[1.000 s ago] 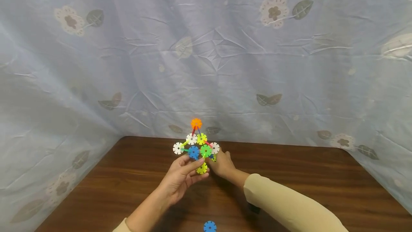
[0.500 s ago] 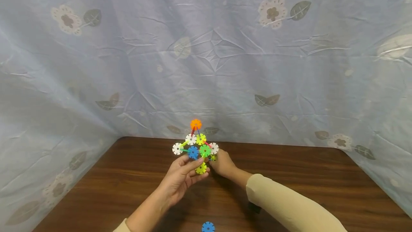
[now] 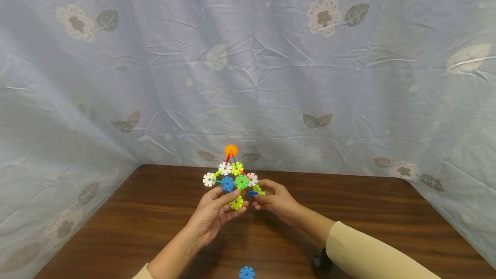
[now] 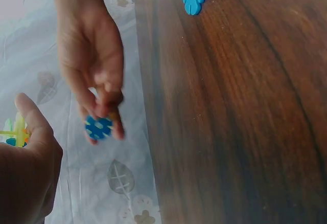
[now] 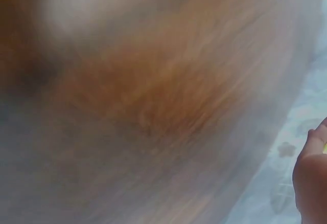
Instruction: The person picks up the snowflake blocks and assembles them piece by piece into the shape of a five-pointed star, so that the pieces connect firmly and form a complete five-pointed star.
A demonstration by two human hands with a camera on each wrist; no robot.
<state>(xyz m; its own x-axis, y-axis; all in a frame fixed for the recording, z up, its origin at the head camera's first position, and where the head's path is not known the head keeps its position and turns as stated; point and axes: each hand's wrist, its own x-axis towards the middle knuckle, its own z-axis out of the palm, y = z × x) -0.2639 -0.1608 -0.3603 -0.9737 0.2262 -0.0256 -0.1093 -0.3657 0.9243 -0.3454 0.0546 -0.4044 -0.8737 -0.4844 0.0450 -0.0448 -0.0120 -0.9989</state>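
My left hand [image 3: 211, 218] pinches a built figure of interlocking notched plastic discs near its yellow bottom disc [image 3: 236, 203]. Above rise a green disc [image 3: 242, 181], a blue disc [image 3: 227, 183], several white and yellow ones, and an orange disc [image 3: 231, 150] at the peak. Just right of the figure, my right hand [image 3: 282, 201] pinches a small blue-and-yellow disc piece [image 3: 253, 193] between thumb and fingers. In the left wrist view, that blue piece [image 4: 98, 128] hangs at the right hand's fingertips. Whether it touches the figure cannot be told.
A loose blue disc [image 3: 246, 272] lies on the brown wooden table [image 3: 186, 244] at the near edge. Behind and beside the table hangs a pale curtain [image 3: 248, 76] with flower and leaf prints. The right wrist view is mostly blurred.
My right hand has drawn back slightly from behind the figure and turned, so its fingers and the blue-and-yellow piece now show. The left hand keeps its grip on the figure.
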